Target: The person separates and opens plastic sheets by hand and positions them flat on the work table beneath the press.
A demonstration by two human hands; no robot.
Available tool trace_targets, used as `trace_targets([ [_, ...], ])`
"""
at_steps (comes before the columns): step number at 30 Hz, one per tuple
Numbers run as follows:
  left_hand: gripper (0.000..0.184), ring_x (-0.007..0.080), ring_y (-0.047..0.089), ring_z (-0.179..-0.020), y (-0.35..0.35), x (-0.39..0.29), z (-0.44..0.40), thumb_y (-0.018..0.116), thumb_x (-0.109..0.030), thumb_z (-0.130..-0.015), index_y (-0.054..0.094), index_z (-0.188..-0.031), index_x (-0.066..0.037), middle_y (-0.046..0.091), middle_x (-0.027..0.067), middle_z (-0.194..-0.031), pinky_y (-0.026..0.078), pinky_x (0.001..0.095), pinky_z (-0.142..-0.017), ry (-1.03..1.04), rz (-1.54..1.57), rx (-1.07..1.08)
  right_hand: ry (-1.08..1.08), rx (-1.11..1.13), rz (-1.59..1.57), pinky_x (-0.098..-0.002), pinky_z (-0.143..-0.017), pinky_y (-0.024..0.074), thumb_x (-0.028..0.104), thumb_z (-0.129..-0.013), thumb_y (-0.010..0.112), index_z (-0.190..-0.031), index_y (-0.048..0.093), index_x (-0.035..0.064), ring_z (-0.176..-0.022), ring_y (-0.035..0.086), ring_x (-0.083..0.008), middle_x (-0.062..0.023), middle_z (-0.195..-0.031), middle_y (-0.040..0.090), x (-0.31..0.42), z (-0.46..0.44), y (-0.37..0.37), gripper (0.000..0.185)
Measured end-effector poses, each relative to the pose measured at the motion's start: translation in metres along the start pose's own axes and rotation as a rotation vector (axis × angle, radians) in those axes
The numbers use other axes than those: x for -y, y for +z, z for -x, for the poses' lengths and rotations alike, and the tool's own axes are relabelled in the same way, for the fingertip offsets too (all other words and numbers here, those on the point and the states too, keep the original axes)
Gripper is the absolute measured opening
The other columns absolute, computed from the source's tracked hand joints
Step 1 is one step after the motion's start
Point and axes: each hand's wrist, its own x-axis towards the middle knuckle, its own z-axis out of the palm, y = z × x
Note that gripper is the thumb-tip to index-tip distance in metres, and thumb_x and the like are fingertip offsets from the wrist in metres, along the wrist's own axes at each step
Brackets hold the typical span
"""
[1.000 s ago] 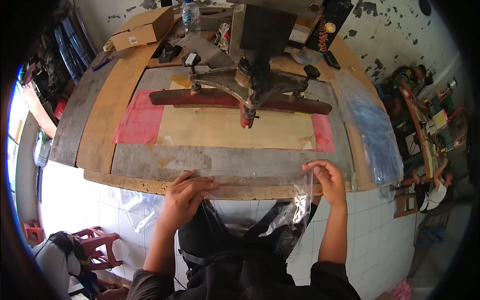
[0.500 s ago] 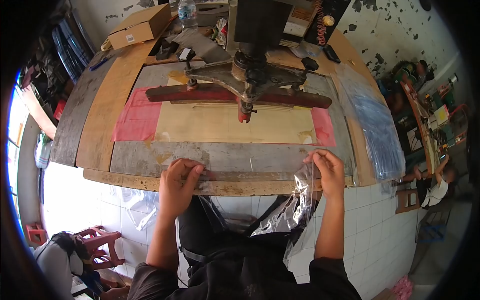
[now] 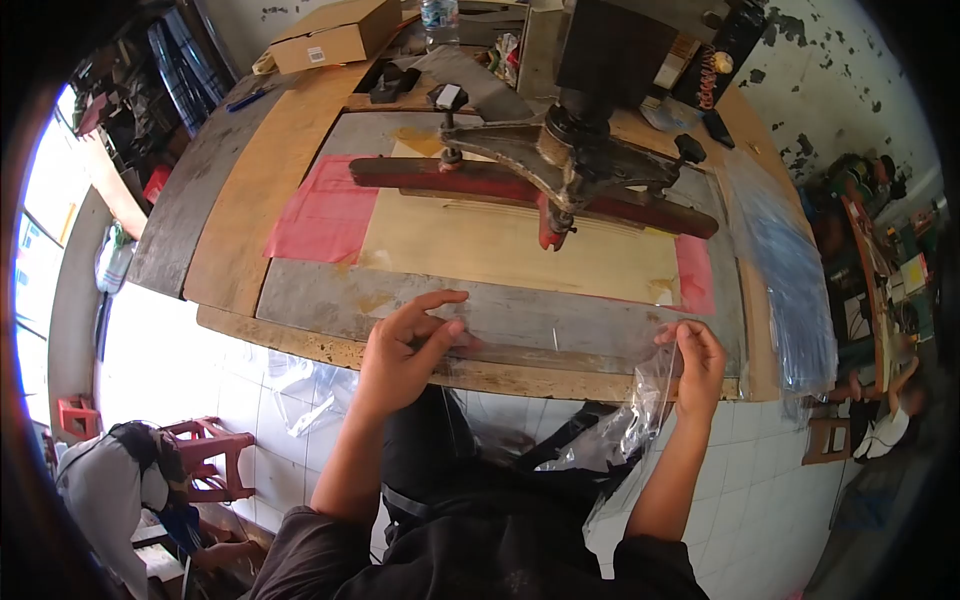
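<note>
At the worn wooden bench [image 3: 300, 345], clear glossy plastic film [image 3: 652, 392] hung by the front edge, pinched in the right hand [image 3: 702, 372]; the left hand [image 3: 400, 350] had thumb and forefinger apart, its hold unclear. Beyond, a red metal bar [image 3: 480, 182] overhung a cream rectangular sheet [image 3: 500, 248].

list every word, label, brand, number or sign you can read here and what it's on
No text can be read with certainty.
Cardboard box: a small white label that looks like a barcode, too small to read.
Plastic bottle: a bluish label, too blurred to read.
Clear plastic film at the hands: no print that I can make out.
Stacked plastic sheets: none visible either.
</note>
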Motion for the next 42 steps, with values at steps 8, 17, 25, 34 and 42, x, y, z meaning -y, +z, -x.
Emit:
trace_targets([
  [8,0.034,0.0071,0.072,-0.089,0.003,0.002,-0.001,0.069,-0.008,-0.102,0.064,-0.135,0.0,0.082,0.0071,-0.093,0.054,0.0236,-0.084,0.032,0.059,-0.002,-0.045,-0.009,-0.009,-0.0313,-0.087,0.0518,0.014,-0.105,0.064,-0.111,0.069,-0.0013,-0.087,0.068,-0.0165,-0.0062,-0.09,0.069,0.0,0.0,0.003,0.017],
  [17,0.034,0.0115,0.073,-0.091,-0.001,0.002,-0.002,0.066,-0.004,-0.103,0.061,-0.136,0.003,0.08,0.0098,-0.094,0.056,0.0255,-0.084,0.04,0.043,-0.021,-0.233,0.108,0.106,-0.0327,-0.094,0.05,0.005,-0.105,0.058,-0.118,0.071,-0.0005,-0.101,0.066,-0.017,-0.0061,-0.098,0.068,0.01,0.005,0.002,0.019],
  [25,0.033,0.0172,0.076,-0.093,-0.011,0.002,-0.009,0.063,0.002,-0.104,0.06,-0.136,0.005,0.077,0.0095,-0.092,0.058,0.0279,-0.085,0.067,0.174,-0.024,-0.685,0.383,0.696,-0.0394,-0.099,0.0479,0.002,-0.087,0.074,-0.122,0.077,0.0084,-0.107,0.066,-0.0283,-0.006,-0.12,0.073,0.077,0.0,0.015,0.036],
  [34,0.034,0.0149,0.073,-0.093,-0.012,0.007,-0.017,0.063,0.002,-0.103,0.059,-0.136,0.005,0.075,0.0089,-0.091,0.063,0.0317,-0.078,0.041,0.255,-0.058,-0.787,0.577,0.825,-0.0388,-0.093,0.0485,0.005,-0.08,0.081,-0.128,0.076,0.0146,-0.11,0.067,-0.0224,-0.0021,-0.127,0.072,0.093,-0.016,0.019,0.049],
  [42,0.033,0.0122,0.071,-0.088,-0.012,0.003,-0.017,0.065,-0.001,-0.103,0.06,-0.136,0.004,0.075,0.0087,-0.09,0.063,0.0311,-0.077,0.03,0.242,-0.05,-0.874,0.636,0.823,-0.038,-0.085,0.0521,0.004,-0.079,0.081,-0.126,0.077,0.014,-0.105,0.071,-0.022,-0.0036,-0.127,0.073,0.101,-0.021,0.019,0.049],
])
